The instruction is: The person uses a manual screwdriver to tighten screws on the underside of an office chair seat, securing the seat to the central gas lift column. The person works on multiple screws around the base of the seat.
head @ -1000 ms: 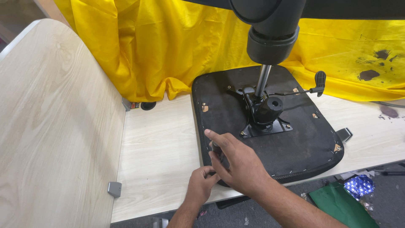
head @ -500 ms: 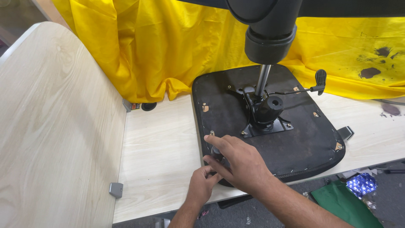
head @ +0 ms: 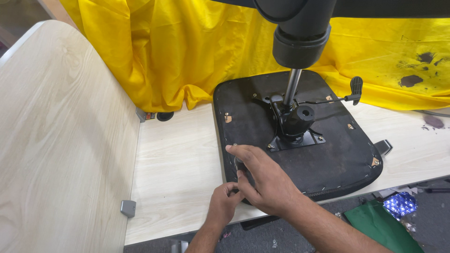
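Head view: an upturned office chair seat point(head: 323, 154) is laid flat on a pale wooden bench point(head: 178, 173), its black fabric underside facing up. A black metal mechanism plate point(head: 293, 136) is bolted at the middle, and from it a chrome column point(head: 292, 86) rises to a black hub point(head: 300, 40) at the top of the frame. A thin lever with a black paddle handle point(head: 356, 86) extends toward the right. Small brass-coloured brackets point(head: 228, 117) are seen along the seat's edges.

Both hands are placed at the seat's near left corner. The right hand point(head: 265, 180) is laid palm-down over the edge, fingers spread and pressed on the fabric, and a small dark part is covered beneath it. The left hand point(head: 224, 202) is curled just below, its fingertips pinched against the seat rim; what is pinched cannot be told, as it is hidden by the right hand.

A yellow cloth point(head: 187, 51), stained dark at the right, hangs behind. A wooden side panel point(head: 61, 140) stands on the left. A green bag point(head: 379, 225) is seen below the bench edge.

Risks are judged as follows: the seat's near edge overhangs the bench slightly, so a hard downward press could tip it; the tall column raises the weight, which could cause a swing; fingers could be caught at the rim.
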